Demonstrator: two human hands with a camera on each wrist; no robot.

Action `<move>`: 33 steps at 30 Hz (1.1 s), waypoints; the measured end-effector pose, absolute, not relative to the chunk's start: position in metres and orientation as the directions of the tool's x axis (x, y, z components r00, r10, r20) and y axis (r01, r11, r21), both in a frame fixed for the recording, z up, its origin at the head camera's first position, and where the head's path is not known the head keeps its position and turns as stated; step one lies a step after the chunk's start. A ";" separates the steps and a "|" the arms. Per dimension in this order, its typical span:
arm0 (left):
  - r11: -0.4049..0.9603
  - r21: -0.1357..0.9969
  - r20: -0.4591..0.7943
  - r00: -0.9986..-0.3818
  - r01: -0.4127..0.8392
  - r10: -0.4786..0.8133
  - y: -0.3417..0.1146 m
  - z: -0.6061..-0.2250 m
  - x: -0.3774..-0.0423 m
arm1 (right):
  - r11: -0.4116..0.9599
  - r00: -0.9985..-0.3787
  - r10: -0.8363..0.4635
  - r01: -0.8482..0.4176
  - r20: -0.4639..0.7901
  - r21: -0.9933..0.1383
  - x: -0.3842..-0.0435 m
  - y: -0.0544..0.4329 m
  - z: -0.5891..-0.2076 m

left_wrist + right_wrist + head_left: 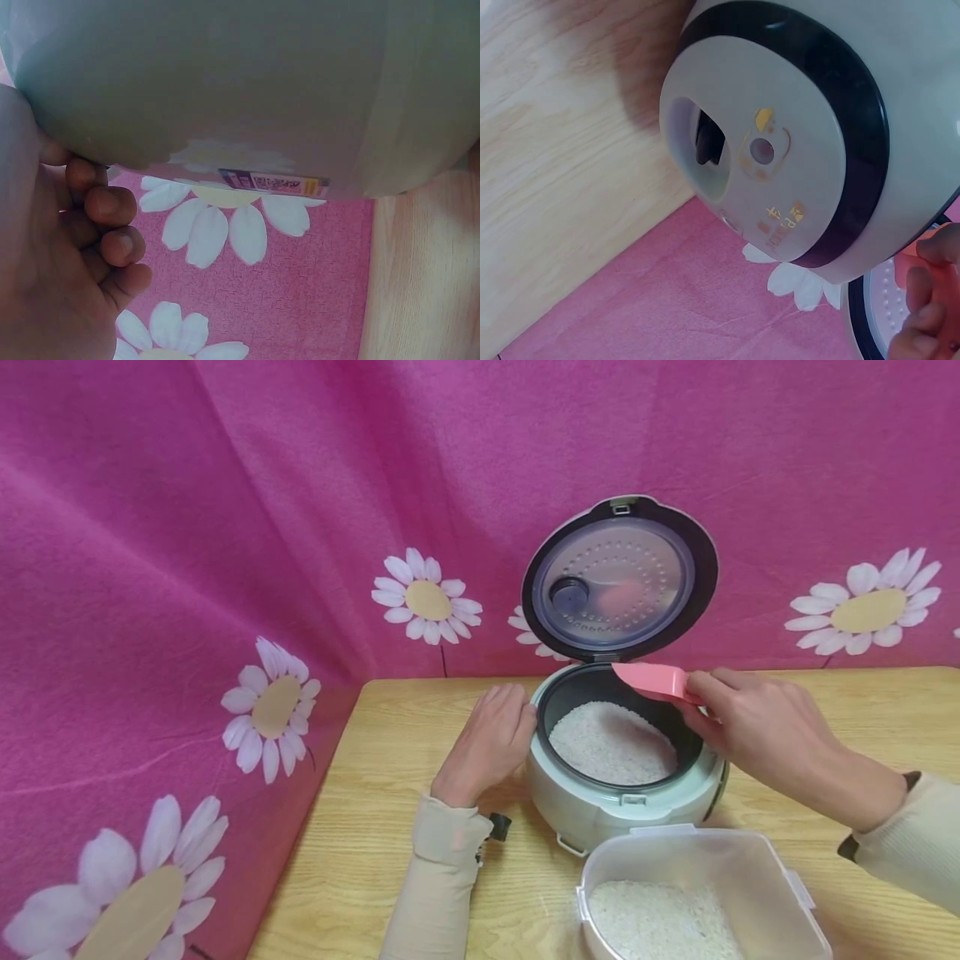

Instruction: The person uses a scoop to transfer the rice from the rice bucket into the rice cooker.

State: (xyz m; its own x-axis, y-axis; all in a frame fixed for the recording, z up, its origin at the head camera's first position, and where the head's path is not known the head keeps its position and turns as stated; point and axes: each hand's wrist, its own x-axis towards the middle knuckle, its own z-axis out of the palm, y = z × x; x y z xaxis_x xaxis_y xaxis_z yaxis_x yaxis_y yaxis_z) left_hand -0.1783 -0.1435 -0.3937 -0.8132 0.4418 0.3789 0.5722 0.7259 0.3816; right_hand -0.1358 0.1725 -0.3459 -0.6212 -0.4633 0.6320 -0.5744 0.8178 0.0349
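A white rice cooker point(592, 818) stands with its lid point(622, 585) raised, and white rice point(611, 743) lies in its dark inner pot. My right hand point(772, 735) grips the handle of a pink scoop point(651, 680), held tilted above the pot's far right rim. Whether the scoop holds rice is hard to see. At the cooker's left side, my left hand point(487, 739) holds the rim with curled fingers point(112, 206); its thumb is mostly hidden. In front of the cooker is a clear plastic container point(757, 860) with more rice point(660, 918) inside.
Everything stands on a wood-grain table point(360, 827). Behind and to the left hangs a magenta cloth point(337, 485) with white daisies. The raised lid is close to the cloth. The cooker's front panel point(780, 165) shows in the right wrist view.
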 end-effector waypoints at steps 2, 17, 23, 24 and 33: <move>0.728 0.387 0.370 -0.818 0.566 0.440 -0.143 -0.394 -0.178 | 0.819 -0.623 -0.460 -0.573 0.633 0.030 -0.133 0.174 -0.346; 0.732 0.422 0.337 -0.842 0.535 0.421 -0.143 -0.392 -0.175 | 0.833 -0.634 -0.407 -0.553 0.657 -0.018 -0.108 0.202 -0.352; 0.730 0.428 0.332 -0.844 0.533 0.422 -0.143 -0.394 -0.174 | 0.860 -0.702 -0.334 -0.500 0.629 -0.100 -0.095 0.221 -0.361; 0.728 0.426 0.335 -0.841 0.537 0.424 -0.142 -0.394 -0.174 | 0.864 -0.715 -0.319 -0.489 0.622 -0.119 -0.092 0.224 -0.363; 0.722 0.414 0.360 -0.828 0.555 0.430 -0.142 -0.393 -0.175 | 0.865 -0.727 -0.261 -0.468 0.635 -0.180 -0.083 0.251 -0.378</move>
State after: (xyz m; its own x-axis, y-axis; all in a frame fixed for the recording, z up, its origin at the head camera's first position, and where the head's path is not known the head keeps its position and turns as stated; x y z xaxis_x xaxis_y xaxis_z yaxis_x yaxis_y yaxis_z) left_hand -0.1751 -0.1421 -0.3930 -0.8280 0.4304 0.3595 0.5548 0.7219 0.4135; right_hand -0.0834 0.2512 -0.3781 -0.7266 -0.2614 0.6354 -0.4685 0.8650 -0.1799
